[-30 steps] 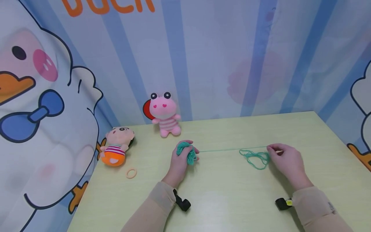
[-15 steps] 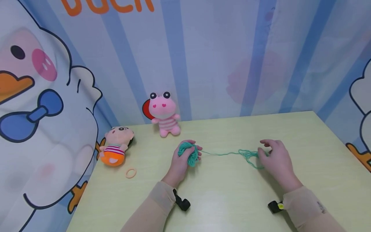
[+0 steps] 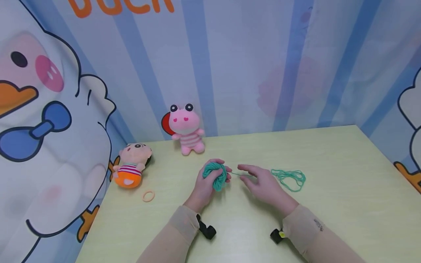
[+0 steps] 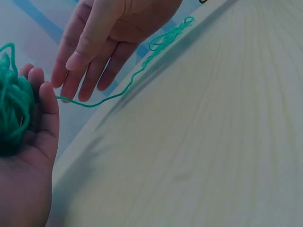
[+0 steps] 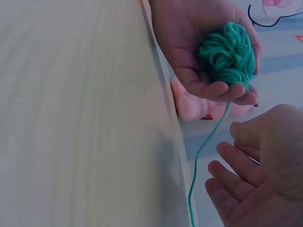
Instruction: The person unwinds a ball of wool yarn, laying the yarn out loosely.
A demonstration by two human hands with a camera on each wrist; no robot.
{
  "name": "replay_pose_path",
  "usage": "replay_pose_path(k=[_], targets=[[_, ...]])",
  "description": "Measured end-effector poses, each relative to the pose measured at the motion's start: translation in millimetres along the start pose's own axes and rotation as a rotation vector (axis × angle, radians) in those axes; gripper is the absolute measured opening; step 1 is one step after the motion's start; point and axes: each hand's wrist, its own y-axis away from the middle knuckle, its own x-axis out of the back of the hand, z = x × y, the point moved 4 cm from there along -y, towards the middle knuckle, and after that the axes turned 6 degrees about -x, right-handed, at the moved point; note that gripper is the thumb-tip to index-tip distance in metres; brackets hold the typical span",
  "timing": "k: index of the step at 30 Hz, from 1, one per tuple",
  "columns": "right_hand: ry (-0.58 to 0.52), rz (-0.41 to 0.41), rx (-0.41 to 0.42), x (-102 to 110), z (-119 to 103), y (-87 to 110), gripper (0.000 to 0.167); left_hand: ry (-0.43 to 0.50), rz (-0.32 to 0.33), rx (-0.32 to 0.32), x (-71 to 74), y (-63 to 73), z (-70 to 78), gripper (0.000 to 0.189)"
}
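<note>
A bundle of green yarn (image 3: 219,183) lies in my left hand (image 3: 201,190), its thumb pressed over the strands and the fingers curled beneath. From the bundle a single strand (image 5: 197,161) runs to the right, sagging a little in the left wrist view. My right hand (image 3: 267,185) is close beside the left one with its fingers spread and relaxed, near that strand and gripping nothing. Behind the right hand, a loose tangle of the same yarn (image 3: 298,176) rests on the table (image 3: 348,164).
To the left of my hands stand a pink plush frog (image 3: 186,126) at the table's back edge and a plush doll (image 3: 129,179) in orange shorts. A small peach-coloured ring (image 3: 144,197) lies before the doll. A printed duck curtain (image 3: 236,73) hangs behind the table.
My right hand has let go of the taut strand and swept left from the loose yarn toward my left hand. The strand has slackened; the left hand still holds the bundle.
</note>
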Motion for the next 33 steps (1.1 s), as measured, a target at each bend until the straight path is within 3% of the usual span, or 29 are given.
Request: replay_pose_path(k=[6,14,20,26,33], targets=[[-0.002,-0.034,0.003,-17,-9,-10.9,0.042,0.027,-0.030,-0.010,-1.4,0.1,0.3,0.035],[0.033,0.045,-0.009,-18,-11,-12.1,0.018,0.025,-0.049,-0.014,-1.3,-0.1,-0.1,0.033],[0.024,0.108,-0.054,-4,-7,-7.8,0.016,0.029,-0.044,-0.008,-1.6,0.3,-0.1,0.042],[-0.060,0.185,-0.123,18,6,0.2,0.020,0.014,-0.006,0.007,-1.6,1.6,1.3,0.034],[-0.091,0.290,-0.134,45,23,12.0,0.020,-0.023,0.015,0.022,-1.2,0.7,0.5,0.039]])
